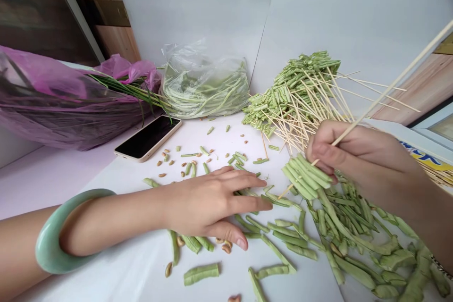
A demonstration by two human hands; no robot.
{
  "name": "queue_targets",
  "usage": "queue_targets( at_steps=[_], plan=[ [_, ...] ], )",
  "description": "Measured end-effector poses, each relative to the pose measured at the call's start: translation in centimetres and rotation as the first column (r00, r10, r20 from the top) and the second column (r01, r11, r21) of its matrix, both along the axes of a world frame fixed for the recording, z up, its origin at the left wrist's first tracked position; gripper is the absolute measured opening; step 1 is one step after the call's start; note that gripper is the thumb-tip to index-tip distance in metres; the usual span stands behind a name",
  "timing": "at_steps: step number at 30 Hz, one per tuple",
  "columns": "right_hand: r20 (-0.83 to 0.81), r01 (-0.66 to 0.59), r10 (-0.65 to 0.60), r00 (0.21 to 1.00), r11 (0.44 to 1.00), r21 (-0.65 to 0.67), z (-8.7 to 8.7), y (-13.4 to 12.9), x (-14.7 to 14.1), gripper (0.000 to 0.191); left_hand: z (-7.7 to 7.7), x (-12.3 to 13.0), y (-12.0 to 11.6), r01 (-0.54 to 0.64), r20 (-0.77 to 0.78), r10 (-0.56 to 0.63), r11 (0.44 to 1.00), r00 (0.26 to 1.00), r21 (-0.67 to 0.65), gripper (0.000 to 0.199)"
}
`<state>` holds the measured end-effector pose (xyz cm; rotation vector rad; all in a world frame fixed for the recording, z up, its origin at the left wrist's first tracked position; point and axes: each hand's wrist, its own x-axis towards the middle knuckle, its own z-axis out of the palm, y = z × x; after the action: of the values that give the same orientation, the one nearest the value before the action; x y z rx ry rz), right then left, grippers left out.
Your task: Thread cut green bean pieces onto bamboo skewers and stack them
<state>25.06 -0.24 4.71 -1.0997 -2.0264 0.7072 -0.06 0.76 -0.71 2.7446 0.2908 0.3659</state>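
My right hand [357, 155] is closed round a thin wooden skewer [392, 87]. Cut green bean pieces [305, 177] are threaded side by side near its lower end, and the tip pokes out below them. My left hand [219, 203], with a pale green bangle on the wrist, lies palm down with the fingers apart over loose bean pieces [279, 200]. Nothing shows in its grasp, though the palm side is hidden. More cut beans [354, 236] are heaped below my right hand, and small brown beans [226, 246] are scattered about.
Finished bean skewers [300, 89] are piled at the back right, sticks pointing various ways. A clear bag of long beans [208, 85] stands at the back beside a purple bag [71, 104]. A phone [148, 138] lies near them. A printed packet of skewers [430, 160] is at the right.
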Motion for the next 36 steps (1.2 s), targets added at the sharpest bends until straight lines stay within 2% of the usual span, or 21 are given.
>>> queue_targets(
  at_steps=[3, 5, 12, 20, 27, 36],
  plan=[
    [-0.113, -0.027, 0.019, 0.993, 0.997, -0.07, 0.74, -0.19, 0.14, 0.034, 0.06, 0.04, -0.05, 0.035, 0.002, -0.035, 0.999, 0.999, -0.005, 0.056],
    [-0.128, -0.056, 0.041, 0.991, 0.992, -0.112, 0.99, -0.37, 0.1, 0.037, 0.03, 0.06, -0.08, 0.055, -0.006, -0.055, 0.998, 0.998, -0.011, 0.054],
    [0.005, -0.085, 0.087, 0.996, 0.982, -0.171, 0.35, -0.35, -0.02, 0.036, -0.07, 0.01, -0.03, 0.064, -0.022, -0.065, 0.998, 0.998, -0.017, 0.053],
    [0.074, -0.129, 0.137, 0.988, 0.986, -0.101, 0.1, -0.43, 0.02, 0.037, -0.38, -0.14, 0.1, 0.056, -0.021, -0.057, 0.998, 0.998, -0.014, 0.053],
    [0.1, -0.162, 0.171, 0.98, 0.982, -0.094, 0.04, -0.38, -0.04, 0.036, -0.18, -0.06, 0.12, 0.06, -0.029, -0.06, 0.998, 0.998, -0.011, 0.051],
    [0.261, -0.259, 0.227, 0.938, 0.961, 0.093, 0.98, -1.03, -0.64, 0.038, -0.21, -0.11, -0.04, 0.055, -0.042, -0.056, 0.998, 0.998, -0.023, 0.051]
  ],
)
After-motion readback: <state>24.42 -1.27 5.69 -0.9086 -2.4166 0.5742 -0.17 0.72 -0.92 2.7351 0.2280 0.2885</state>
